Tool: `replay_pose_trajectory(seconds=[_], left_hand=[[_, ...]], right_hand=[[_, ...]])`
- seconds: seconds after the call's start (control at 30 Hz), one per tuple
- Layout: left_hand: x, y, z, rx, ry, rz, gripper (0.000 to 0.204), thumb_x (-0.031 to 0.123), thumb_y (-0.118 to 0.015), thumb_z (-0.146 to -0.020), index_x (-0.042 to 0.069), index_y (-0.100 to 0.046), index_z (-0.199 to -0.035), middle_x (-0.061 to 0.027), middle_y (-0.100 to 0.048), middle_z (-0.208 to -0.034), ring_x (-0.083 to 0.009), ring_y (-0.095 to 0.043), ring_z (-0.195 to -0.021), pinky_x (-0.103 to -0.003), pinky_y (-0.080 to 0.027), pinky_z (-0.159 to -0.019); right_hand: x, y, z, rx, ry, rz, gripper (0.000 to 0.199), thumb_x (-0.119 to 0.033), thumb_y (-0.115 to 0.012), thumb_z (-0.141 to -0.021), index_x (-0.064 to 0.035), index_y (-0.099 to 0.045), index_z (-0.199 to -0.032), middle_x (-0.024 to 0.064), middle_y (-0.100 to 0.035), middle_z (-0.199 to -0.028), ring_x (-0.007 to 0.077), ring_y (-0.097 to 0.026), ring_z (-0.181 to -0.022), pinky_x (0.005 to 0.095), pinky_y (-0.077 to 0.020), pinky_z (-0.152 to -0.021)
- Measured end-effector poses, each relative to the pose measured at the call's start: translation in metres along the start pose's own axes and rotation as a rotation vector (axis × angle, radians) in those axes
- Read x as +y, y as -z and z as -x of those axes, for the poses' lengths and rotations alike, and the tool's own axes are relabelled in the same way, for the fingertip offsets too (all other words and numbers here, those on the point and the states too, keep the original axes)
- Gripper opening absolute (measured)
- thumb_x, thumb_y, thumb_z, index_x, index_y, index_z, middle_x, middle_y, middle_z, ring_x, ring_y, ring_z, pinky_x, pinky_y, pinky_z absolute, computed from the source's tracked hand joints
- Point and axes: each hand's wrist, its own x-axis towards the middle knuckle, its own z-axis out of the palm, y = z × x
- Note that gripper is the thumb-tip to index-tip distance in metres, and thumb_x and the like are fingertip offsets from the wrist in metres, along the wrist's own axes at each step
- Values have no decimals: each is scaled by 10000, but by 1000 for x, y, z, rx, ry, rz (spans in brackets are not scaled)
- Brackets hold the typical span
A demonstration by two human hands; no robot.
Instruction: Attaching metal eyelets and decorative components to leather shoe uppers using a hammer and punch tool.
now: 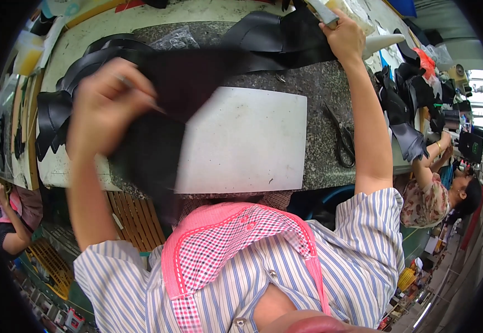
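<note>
My left hand (pixel 111 102), smeared by motion, pinches the edge of a black leather piece (pixel 189 75). The blurred piece hangs over the left part of a white cutting board (pixel 247 141). At the far right of the table, my right hand (pixel 346 38) is closed around a pale grey, flat-ended object (pixel 323 12), whose kind I cannot make out. Beside that hand lie more black leather pieces (pixel 286 39), curved and overlapping. A white tapered object (pixel 385 43) sticks out just right of my right wrist.
Black-handled scissors (pixel 344 139) lie right of the board on the speckled stone slab (pixel 316 83). Curved black pieces (pixel 53 116) are stacked at the left, with clear plastic wrap (pixel 176 40) behind. Black parts (pixel 400 100) crowd the right edge. Co-workers sit at both sides, one at right (pixel 433 194).
</note>
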Motion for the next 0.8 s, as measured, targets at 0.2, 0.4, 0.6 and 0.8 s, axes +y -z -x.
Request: replay_pose_trajectory(seconds=[0.2, 0.4, 0.6, 0.8], left_hand=[[-88, 131, -21, 84, -25, -1052, 103, 102, -565, -766, 16, -509, -754, -59, -582, -951, -100, -519, -843, -202, -386, -753], [-4, 36, -18, 353, -331, -92, 77, 57, -518, -829, 20, -545, -890, -92, -601, -960, -139, -579, -843, -220, -437, -746], [28, -10, -14, 334, -537, 337, 214, 120, -430, -887, -27, -497, -1027, -214, -598, -889, -220, -613, -773, -280, -493, -697], [-44, -89, -2, 131, -61, -103, 160, 127, -568, -802, 78, -513, -945, -62, -599, -659, -117, -580, -582, -230, -441, -538]], right_hand=[[-12, -2, -13, 289, 279, 58, 130, -144, -611, -702, -131, -568, -824, 86, -621, -742, 238, -584, -573, 319, -440, -521], [-50, 36, -5, 63, 127, -870, 128, -51, -638, -664, -19, -521, -705, 60, -579, -633, 141, -518, -495, 226, -387, -472], [-88, 120, 39, -165, -145, -1360, 128, 15, -623, -674, -39, -521, -729, 73, -584, -724, 92, -469, -453, 212, -377, -420], [-83, 62, 117, -505, -314, -1043, 124, 25, -587, -728, -36, -481, -749, 49, -551, -791, 45, -402, -452, 165, -300, -411]])
